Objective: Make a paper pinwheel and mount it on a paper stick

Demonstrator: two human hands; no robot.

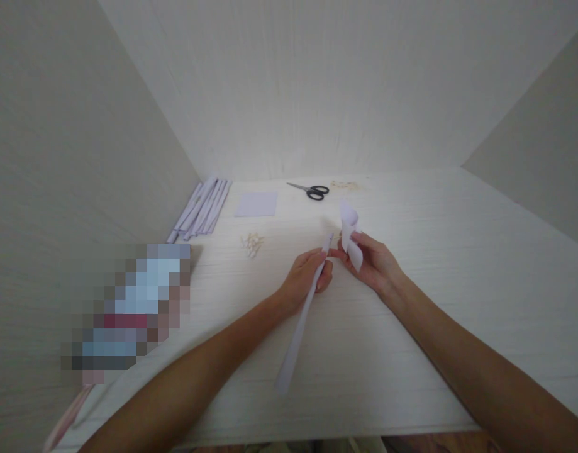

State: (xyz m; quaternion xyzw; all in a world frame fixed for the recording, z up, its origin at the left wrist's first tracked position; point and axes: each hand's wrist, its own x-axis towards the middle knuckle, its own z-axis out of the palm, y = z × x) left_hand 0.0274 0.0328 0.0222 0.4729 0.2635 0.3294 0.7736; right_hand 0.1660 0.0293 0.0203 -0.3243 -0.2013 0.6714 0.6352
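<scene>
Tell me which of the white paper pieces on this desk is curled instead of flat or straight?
The curled paper piece pinched in the right hand. The long strip in the left hand, the stacked strips and the square sheet are uncurled.

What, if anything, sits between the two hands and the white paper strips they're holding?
Nothing visible. The left hand grips the long folded white paper strip directly; the right hand pinches the curled white paper strip. The black-handled scissors lie apart.
</scene>
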